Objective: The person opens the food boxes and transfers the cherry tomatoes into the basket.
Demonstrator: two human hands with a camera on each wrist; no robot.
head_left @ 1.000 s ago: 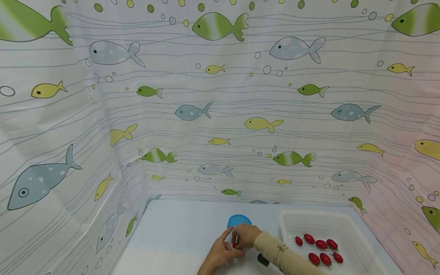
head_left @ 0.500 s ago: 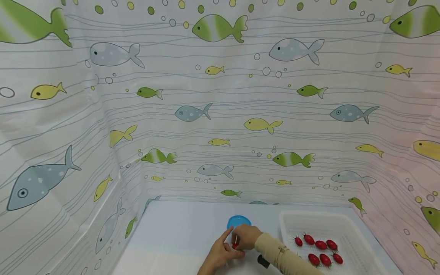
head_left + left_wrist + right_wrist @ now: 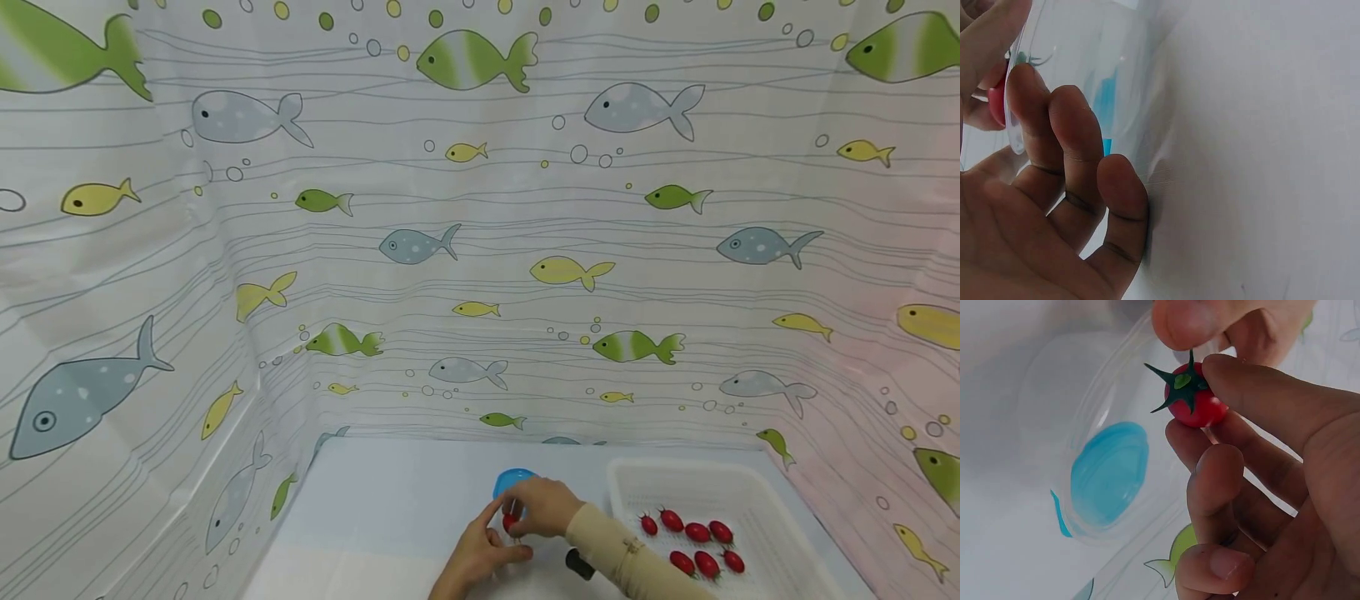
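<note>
My right hand (image 3: 546, 506) pinches a small red cherry tomato (image 3: 1197, 403) between thumb and fingers. The tomato has a green, star-shaped stem cap, which faces the right wrist camera. It is over the rim of a clear plastic container (image 3: 1094, 403) that stands on the table. My left hand (image 3: 480, 550) holds the container, its fingers (image 3: 1079, 134) curved against the clear wall. Through that wall a blue patch (image 3: 1110, 475) shows; I cannot tell exactly what it is. In the head view, the blue round thing (image 3: 513, 480) is just beyond my hands.
At the right a white perforated basket (image 3: 626, 492) holds several red cherry tomatoes (image 3: 697, 532). A small black object (image 3: 579, 564) is partly covered by the right sleeve (image 3: 622, 550). Fish-patterned curtain walls (image 3: 480, 267) surround the white table (image 3: 390, 492).
My right hand has risen slightly with the cherry tomato in its fingers. The left hand stays nearly where it was. The head view has shifted a little.
</note>
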